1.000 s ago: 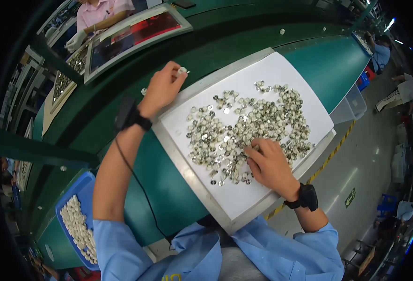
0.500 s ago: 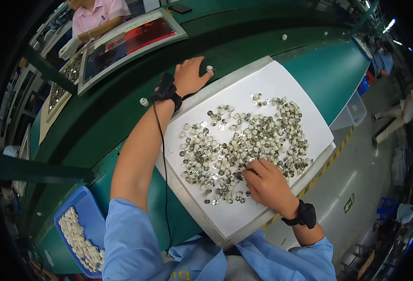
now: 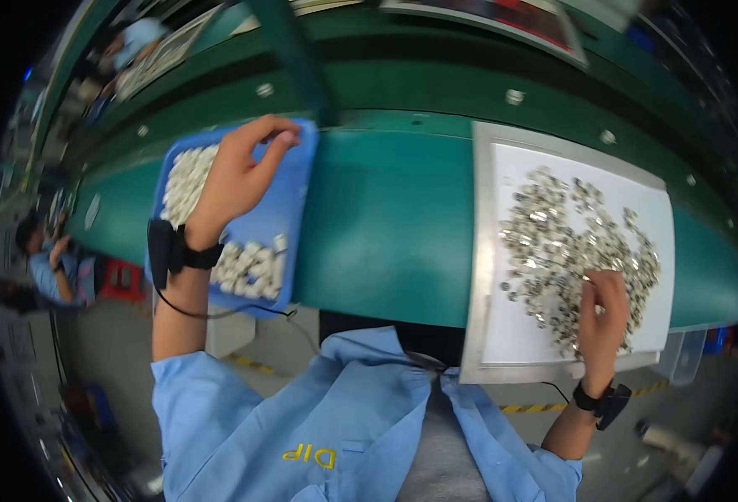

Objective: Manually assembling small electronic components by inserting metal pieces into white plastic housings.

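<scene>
My left hand [image 3: 239, 180] is over a blue tray [image 3: 298, 197], its thumb and index finger curved with their tips close together. Whether anything is between them I cannot make out. Small white parts [image 3: 252, 268] lie heaped in the tray's near end, and more white parts [image 3: 186, 184] fill its left side, partly behind my hand. On the right, my right hand [image 3: 605, 322] reaches into a spread pile of small parts with shiny metal discs [image 3: 544, 226]. Its thumb and fingers are pinched, the tips among the parts. The pile lies on a white sheet [image 3: 511, 335] inside a metal-edged board [image 3: 484, 209].
A green bench [image 3: 385, 226] lies between tray and board. Beyond runs a darker green strip [image 3: 427, 100] bearing single white pieces [image 3: 515, 97]. A green post [image 3: 298, 63] rises behind the tray. A thin black cable [image 3: 210, 314] trails from my left wrist.
The view has swung left. My left hand has moved from the far strip, leaving a white piece there, to over the blue tray. My right hand is still at the pile.
</scene>
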{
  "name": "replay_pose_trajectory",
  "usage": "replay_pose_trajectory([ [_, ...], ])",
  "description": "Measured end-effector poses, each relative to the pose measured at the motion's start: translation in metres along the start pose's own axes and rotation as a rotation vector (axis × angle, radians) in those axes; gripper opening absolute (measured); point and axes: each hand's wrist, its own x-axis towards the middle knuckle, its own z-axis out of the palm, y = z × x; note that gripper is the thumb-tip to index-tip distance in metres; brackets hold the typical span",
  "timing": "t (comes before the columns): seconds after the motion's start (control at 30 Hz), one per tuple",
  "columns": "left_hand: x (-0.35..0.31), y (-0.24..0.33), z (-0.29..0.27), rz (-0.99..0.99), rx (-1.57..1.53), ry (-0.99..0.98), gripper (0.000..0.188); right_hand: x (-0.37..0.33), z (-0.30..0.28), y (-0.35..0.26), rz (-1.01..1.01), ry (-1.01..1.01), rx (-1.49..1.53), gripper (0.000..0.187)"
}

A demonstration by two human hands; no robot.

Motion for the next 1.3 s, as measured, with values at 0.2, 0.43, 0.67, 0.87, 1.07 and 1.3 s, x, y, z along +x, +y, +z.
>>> replay_pose_trajectory([
  [0.2, -0.176, -0.120, -0.098, -0.253, 0.446, 0.261, 0.018, -0.011, 0.036, -0.050, -0.023, -0.083, 0.387, 0.011],
  [0.43, -0.164, -0.161, -0.082, -0.158, 0.844, 0.316, 0.021, -0.016, 0.080, -0.098, 0.100, -0.164, 0.582, 0.016],
  [0.67, -0.117, -0.179, -0.043, -0.035, 0.781, 0.287, 0.023, 0.026, 0.098, -0.091, 0.099, -0.190, 0.927, 0.020],
  [0.87, -0.072, -0.028, 0.033, -0.098, -0.228, 0.107, 0.020, 0.047, 0.075, -0.066, 0.071, -0.242, 1.156, 0.017],
  [1.07, -0.066, 0.094, 0.136, 0.043, -0.977, -0.122, 0.017, 0.034, 0.089, -0.064, 0.028, -0.219, 1.418, 0.015],
  [1.3, -0.046, 0.160, 0.189, -0.076, -0.803, -0.045, 0.014, 0.009, 0.094, -0.063, 0.064, 0.071, 1.381, 0.016],
])
